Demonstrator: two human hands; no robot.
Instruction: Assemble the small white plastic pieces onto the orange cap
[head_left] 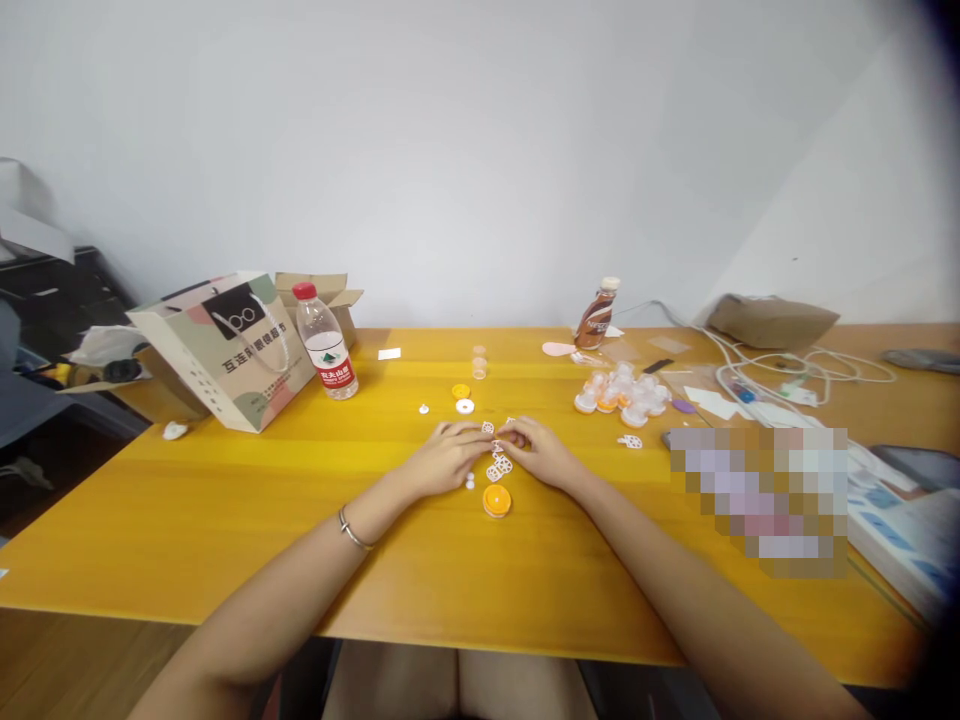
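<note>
My left hand (450, 460) and my right hand (538, 455) meet over the middle of the table (225, 520). Their fingertips close on a small white part (496, 446), mostly hidden by the fingers. Just below the fingertips lie several white openwork pieces (498, 468), and another openwork piece (487, 428) is above them. Two little white knobs (470, 481) rest beside my left hand. Nearer to me is a round orange-and-white piece (496, 500). Beyond the hands sit a white ring (465, 406), a yellow ring (460, 391) and a small white peg (424, 408).
At left stand a paper bag (247, 365), a water bottle (327, 345) and a cardboard box (341, 300). Clear round cases (622, 392) cluster at right, near a brown drink bottle (596, 318). White cables (750, 375) and papers (712, 402) lie farther right.
</note>
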